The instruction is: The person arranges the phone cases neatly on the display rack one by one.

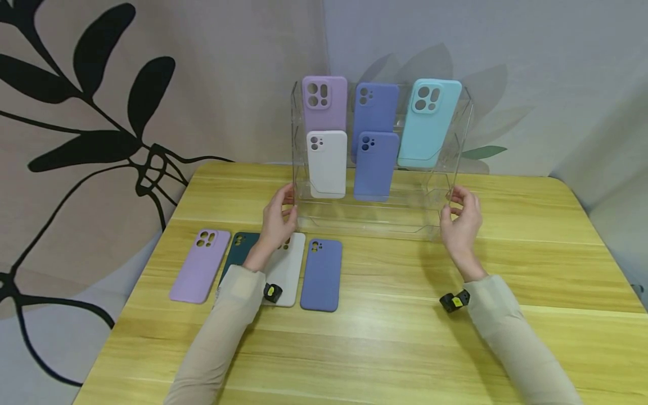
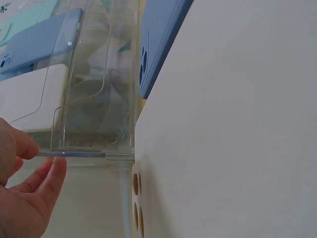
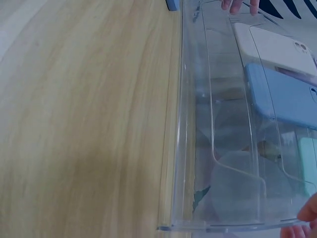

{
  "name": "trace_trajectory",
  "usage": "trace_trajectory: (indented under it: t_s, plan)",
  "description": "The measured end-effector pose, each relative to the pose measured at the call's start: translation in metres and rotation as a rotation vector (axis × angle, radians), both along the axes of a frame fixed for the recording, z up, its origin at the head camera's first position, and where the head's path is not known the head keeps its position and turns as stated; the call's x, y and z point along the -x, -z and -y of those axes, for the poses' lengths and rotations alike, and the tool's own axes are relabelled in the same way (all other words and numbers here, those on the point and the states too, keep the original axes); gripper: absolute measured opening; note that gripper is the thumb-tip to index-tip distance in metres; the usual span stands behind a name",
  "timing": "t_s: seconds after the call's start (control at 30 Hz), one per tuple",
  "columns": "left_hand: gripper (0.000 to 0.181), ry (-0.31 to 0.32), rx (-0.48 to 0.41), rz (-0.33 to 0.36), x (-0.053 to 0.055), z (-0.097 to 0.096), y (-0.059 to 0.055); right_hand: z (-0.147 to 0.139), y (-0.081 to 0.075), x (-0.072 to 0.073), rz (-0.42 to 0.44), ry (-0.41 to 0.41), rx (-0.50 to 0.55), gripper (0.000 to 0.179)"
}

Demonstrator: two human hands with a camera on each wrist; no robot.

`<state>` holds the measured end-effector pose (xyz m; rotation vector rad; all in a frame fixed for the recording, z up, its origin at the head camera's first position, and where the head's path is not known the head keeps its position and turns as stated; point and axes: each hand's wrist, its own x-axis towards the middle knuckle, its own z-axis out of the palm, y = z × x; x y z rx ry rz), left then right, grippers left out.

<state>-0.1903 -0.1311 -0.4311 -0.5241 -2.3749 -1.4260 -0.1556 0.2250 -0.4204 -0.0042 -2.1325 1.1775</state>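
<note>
A clear plastic tiered display stand (image 1: 372, 218) stands on the table by the wall, holding several phone cases. My left hand (image 1: 280, 220) pinches the edge of its left side panel between thumb and fingers. On the opposite side, my right hand (image 1: 462, 220) grips the right panel edge the same way. The upper tier carries a purple case (image 1: 325, 115), a blue case (image 1: 376, 109) and a turquoise case (image 1: 430, 126). Below them lean a white case (image 1: 326, 169) and another blue case (image 1: 376, 169). The stand's lowest tier has no case in it.
On the table (image 1: 385, 349), left of centre, lies a row of cases: purple (image 1: 199, 267), dark green (image 1: 242, 247), white (image 1: 288, 275) and blue (image 1: 321, 275). My left forearm partly covers the green and white ones. The wall (image 1: 228, 84) rises right behind the stand.
</note>
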Motion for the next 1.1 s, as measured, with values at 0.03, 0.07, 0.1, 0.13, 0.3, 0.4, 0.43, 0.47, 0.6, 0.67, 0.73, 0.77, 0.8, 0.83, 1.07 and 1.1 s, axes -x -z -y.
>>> trace_trajectory:
  t_s: [0.03,0.07,0.1,0.13,0.3,0.4,0.43,0.47,0.6,0.67,0.73,0.77,0.8,0.83,1.07,1.1]
  plan:
    - [0.047,-0.001,0.002,0.003,0.000,0.000,0.000,-0.001,0.000,0.000,0.003,-0.002,0.004,0.032]
    - [0.047,-0.002,0.004,0.005,0.000,0.000,0.000,-0.001,0.000,0.001,0.004,-0.004,0.006,0.032]
    - [0.047,-0.002,0.004,0.006,0.000,0.000,0.000,-0.002,0.001,0.001,0.004,-0.007,0.008,0.032]
    - [0.046,-0.004,0.003,0.006,0.000,0.000,0.000,-0.003,0.001,0.001,0.004,-0.012,0.007,0.032]
    - [0.047,0.003,0.003,-0.004,0.000,0.001,0.000,-0.006,0.002,0.002,0.010,-0.020,0.007,0.032]
    - [0.047,0.027,0.007,0.007,-0.003,0.002,-0.002,-0.007,0.003,0.001,0.015,-0.017,0.009,0.032]
    - [0.047,0.035,0.013,0.016,-0.006,0.004,-0.003,-0.007,0.003,0.001,0.015,-0.016,0.009,0.032]
    - [0.047,0.040,0.018,0.027,-0.008,0.006,-0.005,-0.007,0.002,0.001,0.015,-0.012,0.004,0.032]
    - [0.049,0.016,0.063,0.086,-0.022,0.023,-0.012,-0.005,0.002,0.001,0.011,-0.004,-0.007,0.032]
    - [0.050,-0.029,0.082,0.100,-0.029,0.034,-0.015,-0.005,0.002,0.001,0.007,0.000,-0.010,0.032]
    - [0.051,-0.095,0.102,0.102,-0.034,0.048,-0.017,-0.005,0.003,0.002,0.005,0.000,-0.011,0.032]
    - [0.051,-0.134,0.108,0.104,-0.037,0.055,-0.018,-0.005,0.003,0.002,0.003,0.000,-0.013,0.032]
    - [0.051,-0.173,0.114,0.105,-0.039,0.063,-0.018,-0.006,0.003,0.002,0.004,-0.002,-0.013,0.032]
    - [0.050,-0.212,0.125,0.108,-0.041,0.070,-0.018,-0.006,0.003,0.002,0.005,-0.003,-0.013,0.032]
    - [0.063,-0.402,0.261,0.313,-0.056,0.118,-0.015,-0.005,0.001,0.001,0.013,-0.002,-0.015,0.032]
    - [0.066,-0.417,0.284,0.356,-0.058,0.123,-0.014,-0.005,0.001,0.001,0.012,-0.002,-0.017,0.032]
